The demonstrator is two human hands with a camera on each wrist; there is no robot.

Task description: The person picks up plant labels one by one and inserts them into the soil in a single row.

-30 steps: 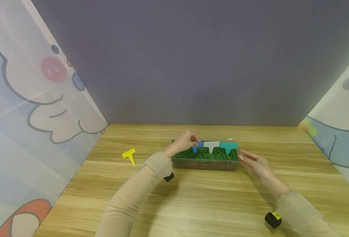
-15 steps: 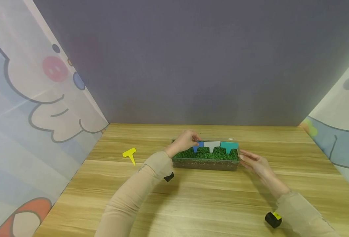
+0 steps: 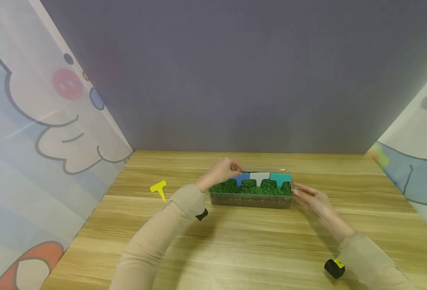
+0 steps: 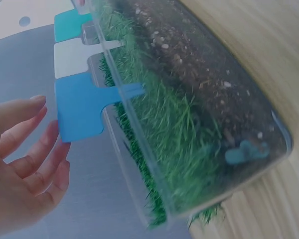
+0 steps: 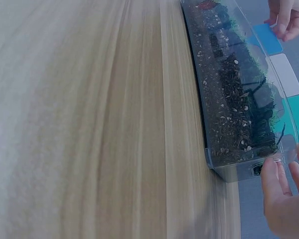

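A clear planter box holds dark soil and green grass. Standing in the grass in a row are a blue T-shaped plant label, a white one and a teal one. My left hand is beside the blue label, fingers relaxed and spread, fingertips right at its edge. The head view shows this left hand over the box's left end. With fingers and thumb at the end wall and rim, my right hand holds the box's right end; the right wrist view shows these fingertips against the wall.
A yellow T-shaped plant label lies on the wooden table, left of the box. Behind the table rises a grey panel. Cartoon-printed sheets line both sides. A black wrist camera sits at my right sleeve.
My left hand has let go of the blue label and drawn back slightly to the left. The label stays upright in the grass. My right hand has not moved from the box's end.
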